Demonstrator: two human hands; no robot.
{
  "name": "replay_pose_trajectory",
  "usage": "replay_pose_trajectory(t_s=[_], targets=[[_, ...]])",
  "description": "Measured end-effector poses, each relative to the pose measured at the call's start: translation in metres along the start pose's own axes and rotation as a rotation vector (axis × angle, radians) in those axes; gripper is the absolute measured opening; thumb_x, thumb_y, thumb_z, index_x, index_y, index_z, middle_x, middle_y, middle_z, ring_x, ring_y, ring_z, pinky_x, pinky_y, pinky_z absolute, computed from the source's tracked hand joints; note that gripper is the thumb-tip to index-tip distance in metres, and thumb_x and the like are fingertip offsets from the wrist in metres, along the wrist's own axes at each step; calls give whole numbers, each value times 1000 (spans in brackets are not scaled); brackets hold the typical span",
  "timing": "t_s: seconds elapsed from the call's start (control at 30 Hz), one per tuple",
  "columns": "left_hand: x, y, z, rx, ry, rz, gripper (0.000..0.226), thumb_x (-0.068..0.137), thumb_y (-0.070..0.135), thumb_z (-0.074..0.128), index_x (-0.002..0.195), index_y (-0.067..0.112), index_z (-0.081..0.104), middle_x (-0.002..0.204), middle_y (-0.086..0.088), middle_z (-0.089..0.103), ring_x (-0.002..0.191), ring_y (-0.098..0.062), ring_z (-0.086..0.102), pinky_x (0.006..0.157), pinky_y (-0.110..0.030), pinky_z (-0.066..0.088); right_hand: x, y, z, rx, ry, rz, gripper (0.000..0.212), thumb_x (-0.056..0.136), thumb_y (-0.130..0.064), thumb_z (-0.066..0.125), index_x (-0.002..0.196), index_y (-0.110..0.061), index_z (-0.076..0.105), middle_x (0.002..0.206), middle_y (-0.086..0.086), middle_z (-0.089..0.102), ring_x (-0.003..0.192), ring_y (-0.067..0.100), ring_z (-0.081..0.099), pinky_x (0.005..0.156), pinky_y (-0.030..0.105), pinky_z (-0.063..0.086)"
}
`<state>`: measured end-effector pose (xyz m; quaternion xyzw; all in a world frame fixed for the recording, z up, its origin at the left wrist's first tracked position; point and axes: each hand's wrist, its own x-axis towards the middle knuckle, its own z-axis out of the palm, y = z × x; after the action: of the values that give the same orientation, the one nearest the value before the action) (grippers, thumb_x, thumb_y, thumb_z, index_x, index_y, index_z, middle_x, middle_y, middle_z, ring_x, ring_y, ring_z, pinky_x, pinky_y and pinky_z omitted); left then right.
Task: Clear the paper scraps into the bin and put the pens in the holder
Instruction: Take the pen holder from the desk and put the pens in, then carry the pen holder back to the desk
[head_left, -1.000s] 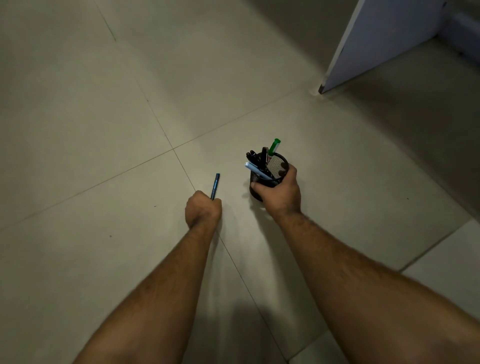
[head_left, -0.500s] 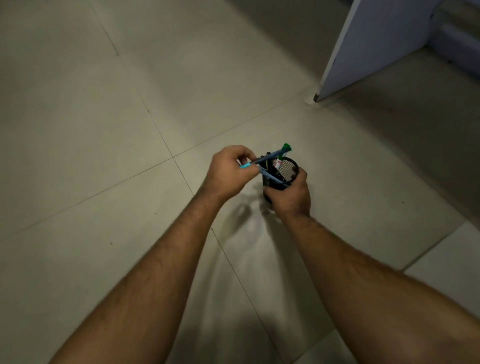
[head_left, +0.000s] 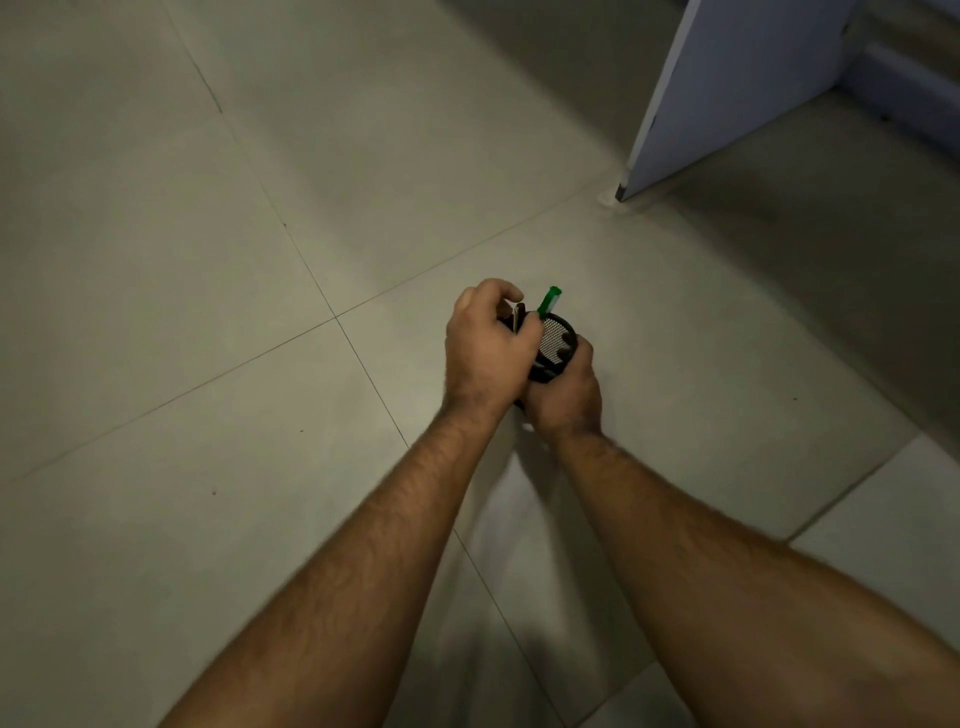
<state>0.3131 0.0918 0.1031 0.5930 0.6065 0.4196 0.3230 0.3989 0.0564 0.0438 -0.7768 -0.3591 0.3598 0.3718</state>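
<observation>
A black mesh pen holder (head_left: 558, 343) stands on the tiled floor, with my right hand (head_left: 566, 395) wrapped around its near side. A green-capped pen (head_left: 548, 301) sticks up from its far rim. My left hand (head_left: 485, 348) lies over the holder's left side, fingers curled around the tops of dark pens (head_left: 518, 317) there. Most of the holder's contents are hidden under this hand. No paper scraps or bin are in view.
A pale blue-white panel (head_left: 727, 88) stands on the floor at the upper right, its bottom corner about two tile-widths beyond the holder. Grey floor tiles (head_left: 208, 260) with thin grout lines stretch all around.
My left hand picked a blue pen off the floor, carried it right to the holder, and now rests on the holder's pens. My right hand kept its hold on the holder.
</observation>
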Motion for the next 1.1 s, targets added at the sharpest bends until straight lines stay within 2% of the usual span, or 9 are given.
replay_pose_trajectory(t_s=[0.1,0.23,0.33,0.43,0.57,0.67,0.8,1.0,1.1], targets=[[-1,-3,-5,-108,111,-103,7,80,25,67,81,24,60,80,3,63,68,-11,62,64,-30,56,-9,-1,4,10,-13,3,86,63,-37,88,134,-28,41,124,-4,64,110,17,63,90,29,54],[5,-9,-21,-153,211,-262,11,89,21,64,80,17,60,66,10,56,56,6,52,55,-11,43,-17,-14,1,9,-21,-1,83,64,-35,88,133,-28,42,123,-6,64,109,14,62,95,31,53],[16,-9,-38,-94,237,-396,9,91,23,59,82,19,60,68,11,57,66,-6,56,64,-22,47,-20,-42,-9,-34,-67,-27,80,66,-30,86,133,-25,43,123,-4,64,106,13,61,90,21,48],[30,27,-73,-88,215,-489,9,91,20,54,93,18,62,73,11,57,76,-17,58,68,-24,45,-35,-98,-25,-37,-53,-31,79,64,-29,86,132,-24,45,119,-5,65,105,16,64,90,24,51],[58,122,-158,-101,209,-524,16,89,18,53,99,20,64,84,4,63,83,-22,64,79,-35,57,-72,-218,-56,-4,-115,-96,80,63,-30,87,130,-27,45,115,-10,65,99,11,64,86,23,53],[75,190,-219,-137,227,-502,15,86,17,54,94,23,65,86,2,67,86,-24,68,82,-40,58,-99,-300,-81,19,-146,-160,81,60,-35,86,129,-32,45,115,-12,66,100,9,66,90,31,57],[97,319,-329,-183,316,-458,9,85,18,59,88,17,67,77,2,66,75,-21,64,79,-41,59,-153,-445,-136,2,-209,-263,81,58,-45,85,127,-37,45,113,-17,66,101,6,65,90,30,56],[72,502,-480,-274,449,-442,7,87,16,62,83,16,66,71,2,63,69,-14,58,74,-33,55,-246,-640,-219,-48,-383,-394,77,59,-48,87,126,-36,52,108,-20,67,100,3,64,89,25,53],[36,578,-547,-311,503,-444,10,91,11,60,82,16,62,70,0,58,64,-11,53,58,-17,48,-301,-708,-247,-68,-497,-432,76,54,-53,87,121,-36,55,106,-20,69,99,2,66,92,33,56]])
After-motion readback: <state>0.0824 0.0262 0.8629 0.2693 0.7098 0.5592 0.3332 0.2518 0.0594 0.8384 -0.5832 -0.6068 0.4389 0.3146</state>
